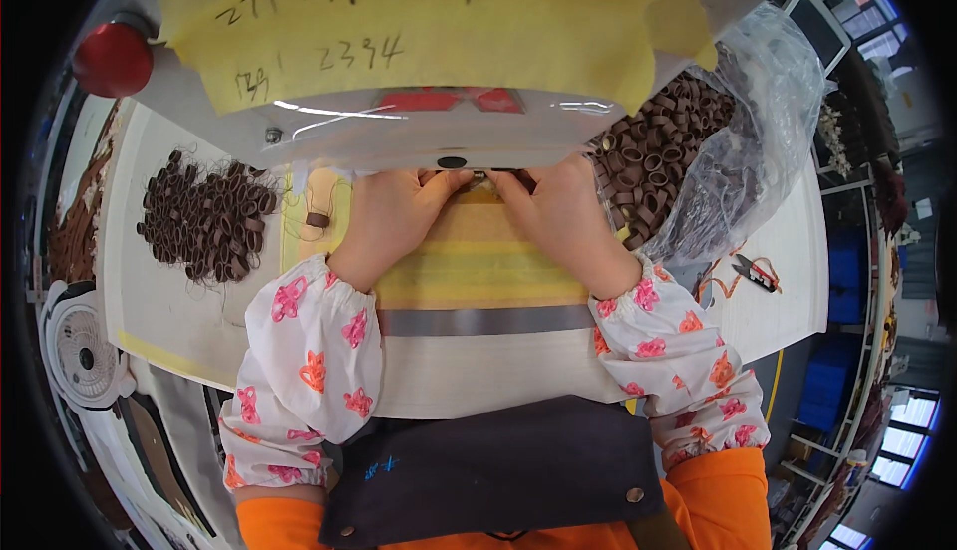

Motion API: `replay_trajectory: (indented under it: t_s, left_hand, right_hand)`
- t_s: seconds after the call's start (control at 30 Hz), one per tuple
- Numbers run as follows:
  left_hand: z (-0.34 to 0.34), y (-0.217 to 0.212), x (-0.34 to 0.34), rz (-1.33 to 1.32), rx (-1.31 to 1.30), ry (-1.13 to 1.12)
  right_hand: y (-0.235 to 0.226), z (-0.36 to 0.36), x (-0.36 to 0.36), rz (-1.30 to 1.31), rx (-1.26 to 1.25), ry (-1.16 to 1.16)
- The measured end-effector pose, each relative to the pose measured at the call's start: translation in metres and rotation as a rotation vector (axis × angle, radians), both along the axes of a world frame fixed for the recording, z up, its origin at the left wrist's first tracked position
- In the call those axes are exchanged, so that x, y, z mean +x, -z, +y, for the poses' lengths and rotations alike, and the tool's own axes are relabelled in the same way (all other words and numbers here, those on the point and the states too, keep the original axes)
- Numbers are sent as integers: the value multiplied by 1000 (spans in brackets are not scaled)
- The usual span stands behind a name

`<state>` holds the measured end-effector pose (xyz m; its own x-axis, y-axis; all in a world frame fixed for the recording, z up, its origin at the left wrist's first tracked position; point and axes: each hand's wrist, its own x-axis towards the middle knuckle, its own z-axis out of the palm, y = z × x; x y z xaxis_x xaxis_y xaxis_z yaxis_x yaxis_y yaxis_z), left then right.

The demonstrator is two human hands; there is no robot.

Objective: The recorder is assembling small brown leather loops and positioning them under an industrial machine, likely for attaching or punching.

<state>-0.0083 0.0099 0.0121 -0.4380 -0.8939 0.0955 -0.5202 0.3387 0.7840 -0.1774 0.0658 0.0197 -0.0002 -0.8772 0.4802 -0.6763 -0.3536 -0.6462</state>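
Under the front of the white sewing machine's head (349, 117), both my hands meet at the work spot. My left hand (389, 211) is closed, with its thumb reaching right; my right hand (560, 213) mirrors it from the other side. A small dark, shiny part (479, 179) shows between the two thumb tips, too small to name. The machine's lower edge hides most of my fingers, so what they pinch cannot be made out. Just left of my left hand lies a single brown strap loop (317, 219) with thread on it.
Brown loops with trailing threads (207, 216) are heaped at the left. More brown loops (663, 141) spill from a clear plastic bag (758, 141) at the right. Thread snips (756, 272) lie near the right edge. A grey strip (485, 321) crosses the table before me; a fan (85, 351) is at far left.
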Motion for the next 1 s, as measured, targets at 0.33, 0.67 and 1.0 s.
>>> replay_trajectory:
  t_s: [0.33,0.67,1.0]
  left_hand:
    - [-1,1,0,79,-56,55]
    - [-2,2,1,33,-62,64]
    - [-4,1,4,8,-29,42]
  right_hand:
    - [1,-2,0,13,-11,-8]
    - [-1,-2,-2,64,22,13]
    - [-2,-8,4,73,40,35]
